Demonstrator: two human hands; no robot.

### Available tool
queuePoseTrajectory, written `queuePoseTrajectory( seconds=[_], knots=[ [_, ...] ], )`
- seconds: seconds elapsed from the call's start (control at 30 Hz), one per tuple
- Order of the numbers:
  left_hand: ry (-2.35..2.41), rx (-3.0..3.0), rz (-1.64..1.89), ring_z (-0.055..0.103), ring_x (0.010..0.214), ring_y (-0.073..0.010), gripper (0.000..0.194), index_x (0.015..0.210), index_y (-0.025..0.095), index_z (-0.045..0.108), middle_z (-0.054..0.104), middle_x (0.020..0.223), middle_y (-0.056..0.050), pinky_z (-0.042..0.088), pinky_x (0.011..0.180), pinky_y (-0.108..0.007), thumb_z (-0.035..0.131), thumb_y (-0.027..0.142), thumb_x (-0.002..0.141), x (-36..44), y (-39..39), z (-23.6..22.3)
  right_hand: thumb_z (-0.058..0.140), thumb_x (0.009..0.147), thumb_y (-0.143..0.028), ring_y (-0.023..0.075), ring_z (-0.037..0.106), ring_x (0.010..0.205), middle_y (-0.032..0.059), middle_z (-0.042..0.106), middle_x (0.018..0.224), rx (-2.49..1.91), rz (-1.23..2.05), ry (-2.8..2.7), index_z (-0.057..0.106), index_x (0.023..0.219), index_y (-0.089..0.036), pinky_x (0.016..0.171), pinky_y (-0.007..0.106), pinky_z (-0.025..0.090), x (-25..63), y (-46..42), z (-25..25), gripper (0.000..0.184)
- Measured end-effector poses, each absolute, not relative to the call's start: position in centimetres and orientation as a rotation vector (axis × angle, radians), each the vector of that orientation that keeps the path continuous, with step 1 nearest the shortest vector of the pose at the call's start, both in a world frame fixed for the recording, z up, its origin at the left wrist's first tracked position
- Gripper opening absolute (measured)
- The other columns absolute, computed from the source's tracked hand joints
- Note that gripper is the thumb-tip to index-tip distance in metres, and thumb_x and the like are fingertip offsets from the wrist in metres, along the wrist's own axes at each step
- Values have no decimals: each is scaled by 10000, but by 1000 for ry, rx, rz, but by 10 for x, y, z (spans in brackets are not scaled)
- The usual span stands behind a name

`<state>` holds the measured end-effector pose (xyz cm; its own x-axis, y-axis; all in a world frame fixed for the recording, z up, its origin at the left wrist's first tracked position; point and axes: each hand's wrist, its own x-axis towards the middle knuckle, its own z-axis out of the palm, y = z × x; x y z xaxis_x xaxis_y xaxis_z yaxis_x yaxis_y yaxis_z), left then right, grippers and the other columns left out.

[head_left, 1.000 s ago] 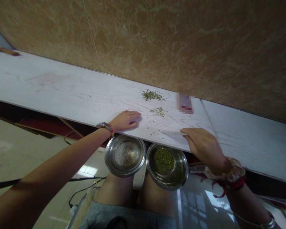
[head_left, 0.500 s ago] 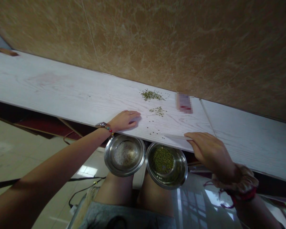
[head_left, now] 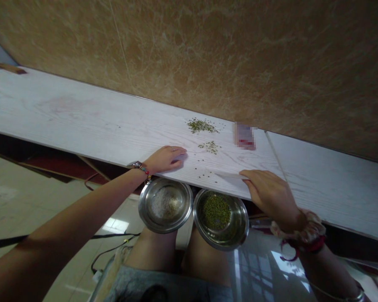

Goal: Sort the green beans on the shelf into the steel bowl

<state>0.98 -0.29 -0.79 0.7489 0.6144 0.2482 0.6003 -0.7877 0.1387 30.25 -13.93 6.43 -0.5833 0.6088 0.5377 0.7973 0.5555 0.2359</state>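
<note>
While your right hand [head_left: 271, 191] pinches a strip [head_left: 229, 175] near scattered beans [head_left: 211, 172], your left hand [head_left: 168, 159] lies flat, thumb apart. It touches the tabletop [head_left: 138, 121].

counter [head_left: 138, 121]: white, wood-grained | beans [head_left: 216, 209]: green | bowls [head_left: 238, 212]: silver | held strip [head_left: 230, 175]: whitish | wall [head_left: 189, 54]: brown, pale-veined

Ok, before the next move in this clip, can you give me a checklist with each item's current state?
1. Right hand gripping the thin pale strip: ok.
2. Strip flat against the counter: cannot tell from this angle.
3. Left hand clear of the beans: ok, it rests on the counter to their left.
4. Larger pile and smaller pile apart: ok, bare counter shows between them.
5. Front edge free of loose beans: not ok, a few lie scattered near it.
6. Bean bowl by that edge: ok, opening upward.
</note>
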Motion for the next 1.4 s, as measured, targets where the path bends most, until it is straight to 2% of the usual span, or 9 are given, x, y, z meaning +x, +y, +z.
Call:
queuePoseTrajectory(
  seconds=[0.37,0.73,0.9,1.07,1.4],
  knots=[
    [1013,2914,463,570,1086,-203,339,1156,182,546,596,1235,-74,420,938,-340,412,307,870,9,-4,-9,449,846,-74,183,622,675,72,700,765,-1194,-739,-2368,608,924,-128,630,301,462,305,-127,60,185],
    [1014,2883,450,572,1081,-215,337,1134,178,546,593,1237,-91,429,938,-354,401,311,861,10,-4,-7,438,841,-69,163,642,723,42,710,800,-1110,-472,-2472,615,930,-178,662,300,487,301,-141,67,226],
    [1014,2869,442,574,1087,-221,352,1144,162,541,596,1231,-99,428,954,-366,394,301,856,10,-3,-8,448,850,-81,160,644,741,30,713,813,-1084,-468,-2461,601,944,-191,672,298,489,300,-145,74,210],
    [1023,2862,429,570,1095,-230,356,1139,148,548,593,1232,-110,428,958,-375,399,301,854,10,-4,-6,442,829,-45,168,627,743,68,705,817,-1055,-521,-2399,604,948,-141,659,294,469,277,-131,70,223],
    [1024,2852,435,567,1090,-222,330,1130,175,546,597,1225,-97,433,958,-376,418,289,848,11,-4,-5,401,817,-27,163,590,689,70,689,787,-1022,-508,-2510,628,880,-152,611,296,418,250,-119,65,267]
  ],
)
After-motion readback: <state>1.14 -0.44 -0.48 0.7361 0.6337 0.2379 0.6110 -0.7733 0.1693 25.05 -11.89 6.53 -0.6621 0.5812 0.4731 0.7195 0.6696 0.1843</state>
